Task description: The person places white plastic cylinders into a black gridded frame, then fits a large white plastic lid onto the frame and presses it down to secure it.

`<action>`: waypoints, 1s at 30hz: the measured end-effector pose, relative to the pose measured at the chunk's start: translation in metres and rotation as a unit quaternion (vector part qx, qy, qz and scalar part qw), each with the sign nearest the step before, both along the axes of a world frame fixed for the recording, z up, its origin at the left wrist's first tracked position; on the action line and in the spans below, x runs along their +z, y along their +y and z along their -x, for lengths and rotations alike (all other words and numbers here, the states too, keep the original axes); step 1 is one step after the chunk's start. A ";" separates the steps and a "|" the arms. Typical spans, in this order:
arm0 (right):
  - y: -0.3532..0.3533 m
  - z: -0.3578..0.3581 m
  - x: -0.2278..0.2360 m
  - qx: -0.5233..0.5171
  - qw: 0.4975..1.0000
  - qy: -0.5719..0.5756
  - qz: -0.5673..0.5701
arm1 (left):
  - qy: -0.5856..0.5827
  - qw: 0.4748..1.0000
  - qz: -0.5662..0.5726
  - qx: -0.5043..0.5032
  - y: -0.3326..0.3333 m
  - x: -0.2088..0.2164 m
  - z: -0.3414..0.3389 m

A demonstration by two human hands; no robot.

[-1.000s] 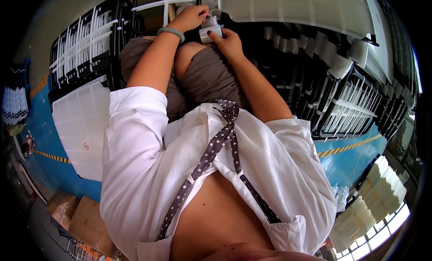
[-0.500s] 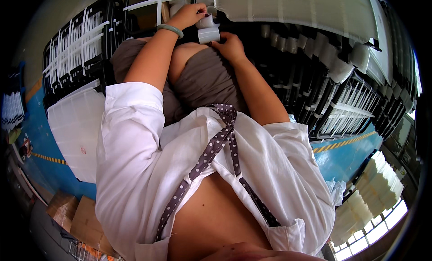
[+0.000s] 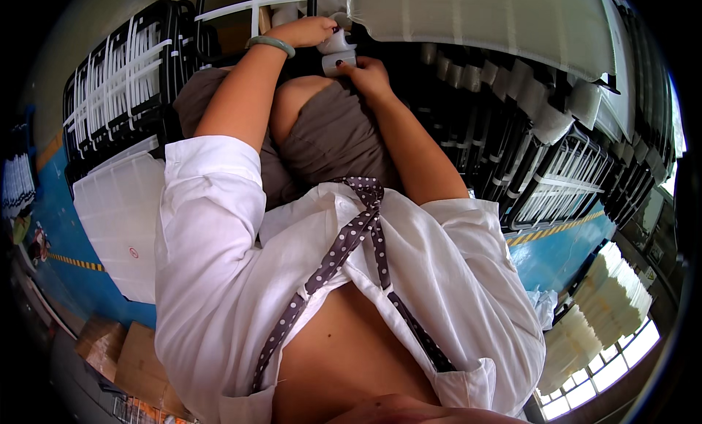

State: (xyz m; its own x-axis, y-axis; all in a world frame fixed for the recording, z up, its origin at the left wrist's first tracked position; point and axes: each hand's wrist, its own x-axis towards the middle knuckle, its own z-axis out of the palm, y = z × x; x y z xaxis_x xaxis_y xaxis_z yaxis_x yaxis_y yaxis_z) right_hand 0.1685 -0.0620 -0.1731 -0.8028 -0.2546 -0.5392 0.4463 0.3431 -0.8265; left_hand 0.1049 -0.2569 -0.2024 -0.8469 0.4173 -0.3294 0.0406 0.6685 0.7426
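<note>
At the top centre, my right hand (image 3: 370, 77) grips a white translucent foam wrap (image 3: 338, 63), its thumb pressed on the wrap's face and the other fingers hidden behind. Just above it sits a second white wrap (image 3: 336, 42), curled and tilted. My left hand (image 3: 306, 31), with a pale green bangle on the wrist, lies beside that upper wrap. Its fingers are bent together at the wrap's upper end, and whatever they pinch is too small to make out. Both wraps lie beyond my knee, against a dark area where the part under them cannot be seen.
Black frames with white straps (image 3: 124, 73) stand stacked at left, beside white translucent panels (image 3: 117, 219). A large pale panel (image 3: 482, 22) lies at the top right. Below it are several black frames (image 3: 563, 175) with white wraps on their ends. Cardboard boxes (image 3: 150, 362) stand lower left.
My right thumb has come over onto the face of the lower wrap. My left hand has dropped slightly, its fingers still at the upper wrap.
</note>
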 end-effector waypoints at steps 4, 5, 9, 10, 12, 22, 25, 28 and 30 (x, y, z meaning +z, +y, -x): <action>0.002 0.006 0.015 0.108 0.956 0.132 -0.238 | 0.010 1.000 -0.016 0.013 0.000 0.000 0.002; 0.004 0.004 0.002 0.108 0.956 0.130 -0.239 | -0.026 1.000 -0.012 -0.003 -0.001 0.004 0.003; 0.012 0.012 -0.036 0.063 0.936 0.251 -0.240 | -0.041 0.999 -0.006 -0.022 0.001 0.008 0.010; 0.011 0.014 -0.042 0.052 0.931 0.265 -0.246 | -0.044 0.999 -0.006 -0.028 0.001 0.008 0.011; 0.009 0.020 -0.053 0.041 0.925 0.279 -0.253 | -0.046 0.998 -0.007 -0.035 0.001 0.012 0.012; 0.001 0.029 -0.077 -0.097 0.954 0.283 0.010 | 0.003 0.990 -0.138 -0.002 -0.008 0.024 0.006; -0.006 0.023 -0.068 -0.151 0.957 0.228 0.098 | -0.019 0.993 -0.118 0.003 -0.013 0.029 0.004; 0.001 0.028 -0.067 -0.117 0.963 0.217 0.109 | -0.036 0.990 -0.140 -0.003 -0.012 0.036 0.005; 0.003 0.030 -0.065 -0.069 0.967 0.220 0.104 | -0.047 0.987 -0.155 -0.006 -0.011 0.039 0.005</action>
State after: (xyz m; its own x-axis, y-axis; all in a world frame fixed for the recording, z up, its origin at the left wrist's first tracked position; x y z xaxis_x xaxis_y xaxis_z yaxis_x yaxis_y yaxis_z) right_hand 0.1387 -0.0587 -0.2376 -0.9773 -0.1940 -0.0857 0.0650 0.1108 -0.9917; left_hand 0.1001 -0.2680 -0.1635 -0.8135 0.5196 -0.2613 -0.0321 0.4084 0.9122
